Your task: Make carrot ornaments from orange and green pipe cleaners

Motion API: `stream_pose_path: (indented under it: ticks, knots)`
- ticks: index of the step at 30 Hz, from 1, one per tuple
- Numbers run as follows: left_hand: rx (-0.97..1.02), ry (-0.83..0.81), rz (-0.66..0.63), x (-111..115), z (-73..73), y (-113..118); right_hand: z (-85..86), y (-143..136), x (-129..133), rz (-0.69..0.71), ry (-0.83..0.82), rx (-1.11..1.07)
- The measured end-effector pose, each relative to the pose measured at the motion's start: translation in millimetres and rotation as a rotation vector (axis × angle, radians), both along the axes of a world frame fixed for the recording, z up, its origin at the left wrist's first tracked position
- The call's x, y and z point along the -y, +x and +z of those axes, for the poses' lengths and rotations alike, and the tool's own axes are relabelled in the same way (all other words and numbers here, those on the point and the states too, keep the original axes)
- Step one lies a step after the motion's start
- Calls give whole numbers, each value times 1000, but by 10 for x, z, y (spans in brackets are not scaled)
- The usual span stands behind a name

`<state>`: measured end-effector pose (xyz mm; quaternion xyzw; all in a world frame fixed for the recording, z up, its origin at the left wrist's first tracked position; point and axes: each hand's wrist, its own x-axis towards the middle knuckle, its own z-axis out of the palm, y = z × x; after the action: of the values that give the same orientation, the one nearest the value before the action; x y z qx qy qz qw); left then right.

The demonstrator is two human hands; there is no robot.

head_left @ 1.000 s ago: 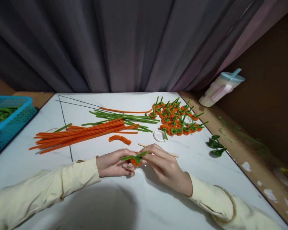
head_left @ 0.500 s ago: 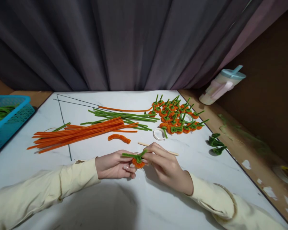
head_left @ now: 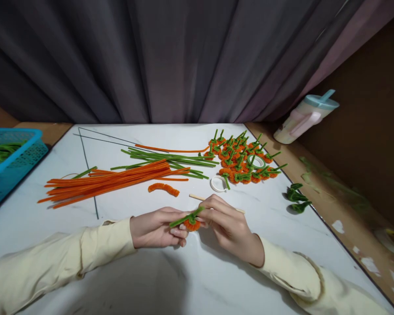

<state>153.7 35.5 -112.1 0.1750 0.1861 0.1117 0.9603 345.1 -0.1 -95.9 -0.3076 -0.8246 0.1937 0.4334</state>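
Observation:
Between my hands, above the near part of the white table (head_left: 144, 280), is a small orange pipe-cleaner pumpkin (head_left: 192, 225) with a green stem on top. My left hand (head_left: 160, 227) pinches it from the left, its fingertips against the orange body. From the right, my right hand (head_left: 228, 223) is closed on it, fingertips at the green stem and the side. One green end points left over my left fingers. A thin wooden stick (head_left: 196, 197) lies behind my right hand, partly covered by it. A short coiled orange piece (head_left: 164, 188) rests beyond my left hand.
Orange pipe cleaners (head_left: 108, 183) and green pipe cleaners (head_left: 170, 156) lie at mid-table. Several finished orange pumpkins (head_left: 238, 162) cluster back right, beside a white tape ring (head_left: 218, 183). Dark green pieces (head_left: 297, 199) sit at the right edge. A blue basket (head_left: 36, 140) stands left, a tumbler (head_left: 304, 118) right.
The left-pointing green end of the pumpkin's stem has swung lower, and the pumpkin has tilted and shifted slightly right. Both hands keep hold of it.

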Motion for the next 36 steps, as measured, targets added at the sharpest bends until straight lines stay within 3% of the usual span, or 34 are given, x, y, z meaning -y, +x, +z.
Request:
stream_pose_path:
  ticks: [16,25,32,36]
  knots:
    - [-106,180,13,63,50,24,8,8,52,-77,253,205]
    - [-87,304,29,73,113,48,74,2,53,-106,278,256]
    - [-109,389,31,93,171,75,184,69,23,2,616,450]
    - [-137,520,25,113,193,78,243,84,50,1,632,470]
